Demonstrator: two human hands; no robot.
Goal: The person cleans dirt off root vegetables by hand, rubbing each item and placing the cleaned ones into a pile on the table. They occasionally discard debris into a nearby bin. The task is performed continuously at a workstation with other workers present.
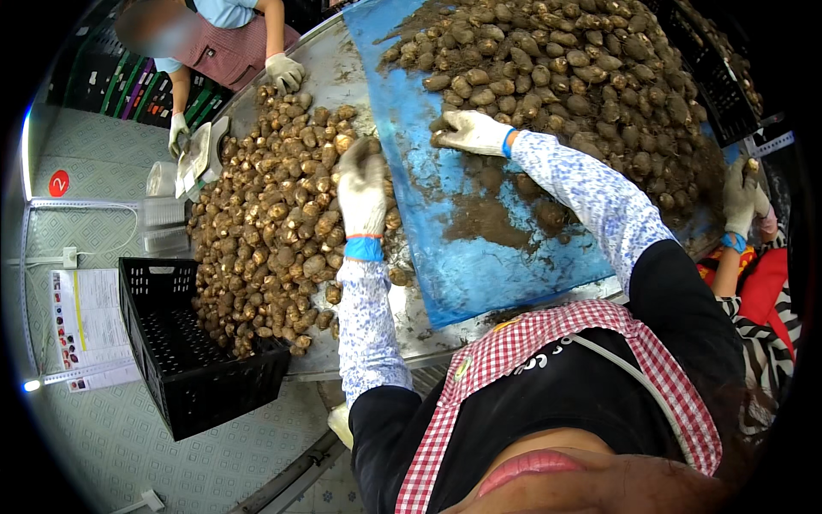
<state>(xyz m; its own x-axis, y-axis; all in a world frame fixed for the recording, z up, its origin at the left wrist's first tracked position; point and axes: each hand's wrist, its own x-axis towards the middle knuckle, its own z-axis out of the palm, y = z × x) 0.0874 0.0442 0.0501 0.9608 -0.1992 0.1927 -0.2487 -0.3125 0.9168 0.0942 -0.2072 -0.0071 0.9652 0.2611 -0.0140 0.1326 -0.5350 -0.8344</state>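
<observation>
My left hand (361,193), in a soiled white work glove with a blue band at the wrist, is over the right edge of a heap of cleaner brown taro corms (276,218). Its fingers are blurred, and whether they hold a corm cannot be told. Gloved too, my right hand (472,132) reaches to the near-left edge of a larger pile of soil-covered taro corms (578,77). Its fingers are curled around a dark, dirty corm (442,132). That larger pile lies on a blue plastic sheet (514,257), with loose soil between it and me.
A black plastic crate (212,392) adjoins the heap's lower left. Clear plastic trays (166,221) are stacked beyond it. A co-worker's gloved hand (284,72) touches the heap's far end. Another person's gloved hand (742,193) is at the right. The metal table (334,360) has a raised rim.
</observation>
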